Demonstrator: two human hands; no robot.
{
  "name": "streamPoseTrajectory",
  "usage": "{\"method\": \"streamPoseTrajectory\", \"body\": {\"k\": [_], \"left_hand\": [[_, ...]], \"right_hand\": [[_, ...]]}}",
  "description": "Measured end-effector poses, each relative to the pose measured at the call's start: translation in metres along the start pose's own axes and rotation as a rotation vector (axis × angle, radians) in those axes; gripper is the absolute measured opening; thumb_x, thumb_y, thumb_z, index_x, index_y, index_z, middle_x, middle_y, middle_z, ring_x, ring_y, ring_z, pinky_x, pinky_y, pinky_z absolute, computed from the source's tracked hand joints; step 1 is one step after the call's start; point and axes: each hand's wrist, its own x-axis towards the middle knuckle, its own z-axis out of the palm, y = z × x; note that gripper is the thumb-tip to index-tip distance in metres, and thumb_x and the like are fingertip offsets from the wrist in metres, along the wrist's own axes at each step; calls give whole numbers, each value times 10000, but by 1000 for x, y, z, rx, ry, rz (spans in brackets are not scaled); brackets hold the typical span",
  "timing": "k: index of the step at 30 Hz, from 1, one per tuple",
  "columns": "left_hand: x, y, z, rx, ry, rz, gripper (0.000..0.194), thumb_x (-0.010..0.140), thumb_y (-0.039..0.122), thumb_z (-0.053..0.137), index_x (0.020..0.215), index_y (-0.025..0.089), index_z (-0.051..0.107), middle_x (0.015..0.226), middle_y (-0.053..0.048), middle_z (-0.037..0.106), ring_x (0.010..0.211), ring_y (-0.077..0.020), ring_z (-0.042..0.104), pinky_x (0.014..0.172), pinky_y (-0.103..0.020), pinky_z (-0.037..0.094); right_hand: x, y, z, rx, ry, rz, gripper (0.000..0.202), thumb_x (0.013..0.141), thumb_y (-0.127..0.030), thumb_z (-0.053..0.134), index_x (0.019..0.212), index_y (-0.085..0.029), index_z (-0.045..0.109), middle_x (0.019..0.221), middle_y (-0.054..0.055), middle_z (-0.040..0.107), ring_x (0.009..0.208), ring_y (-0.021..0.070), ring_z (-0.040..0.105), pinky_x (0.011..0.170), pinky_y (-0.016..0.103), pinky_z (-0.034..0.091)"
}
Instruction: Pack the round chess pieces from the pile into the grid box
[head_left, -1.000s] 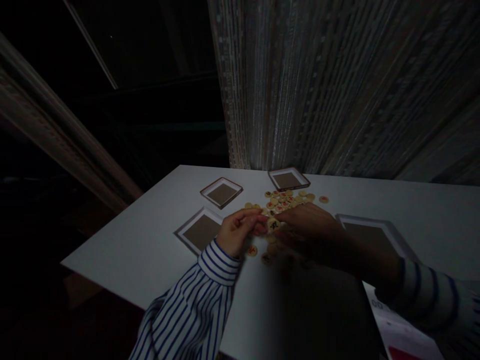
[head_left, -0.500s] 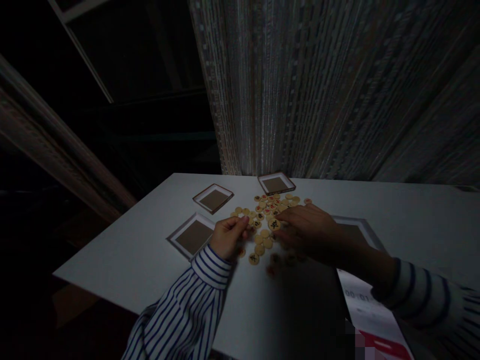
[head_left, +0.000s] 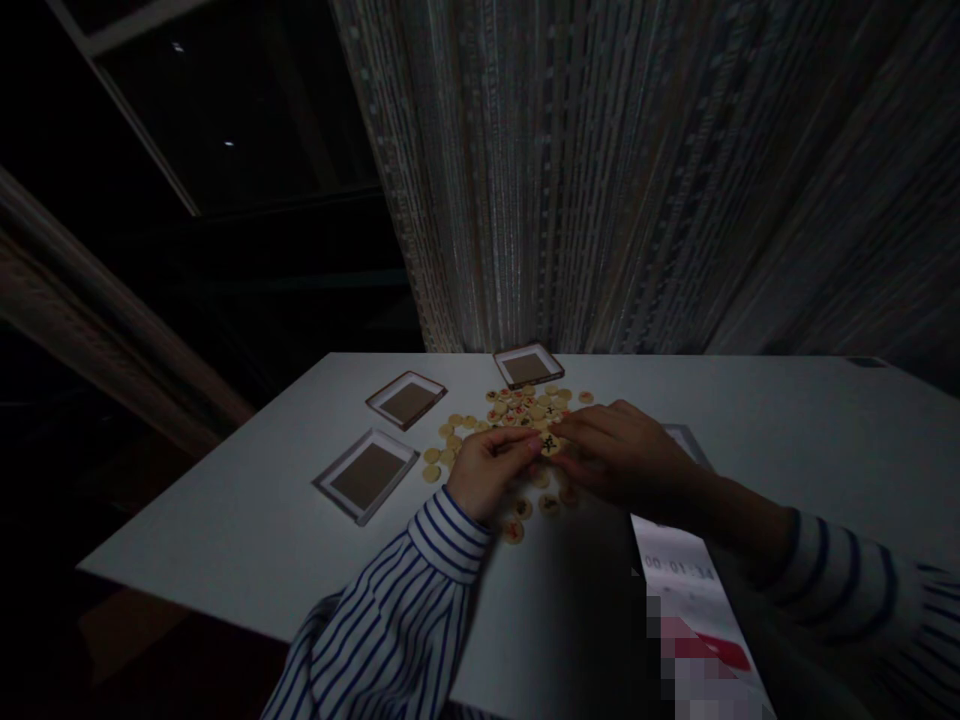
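Note:
A round wooden xiangqi piece (head_left: 550, 445) with a black character faces me, raised over the pile. My right hand (head_left: 634, 455) holds it from the right between thumb and fingers. From the other side, my left hand (head_left: 491, 465) closes thumb and forefinger at the piece's left edge. Under and behind both hands lies a loose pile of xiangqi pieces (head_left: 517, 408), some with red or black characters up, others blank side up. A red-marked piece (head_left: 513, 530) lies at the near edge of the pile. My hands hide part of the pile.
Shallow open box parts stand on the white table (head_left: 225, 510): a grey-rimmed one (head_left: 366, 475) at left, brown-edged ones behind (head_left: 406, 400) and at the back (head_left: 529, 367). Another is partly behind my right hand. A phone (head_left: 679, 570) with a lit timer lies at right. Curtains hang behind.
My left hand has moved right, from beside the pile to the piece in my right hand. The right hand still holds that piece. The view has shifted slightly to the right.

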Motion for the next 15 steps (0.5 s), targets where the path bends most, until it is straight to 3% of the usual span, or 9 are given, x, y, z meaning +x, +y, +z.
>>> {"method": "streamPoseTrajectory", "body": {"k": [15], "left_hand": [[9, 5, 38, -7, 5, 94, 247, 567, 297, 771, 743, 137, 706, 585, -8, 650, 511, -94, 542, 485, -205, 428]], "right_hand": [[-14, 21, -30, 175, -79, 134, 241, 862, -258, 487, 1060, -166, 590, 971, 84, 674, 881, 184, 607, 738, 333, 435]]}}
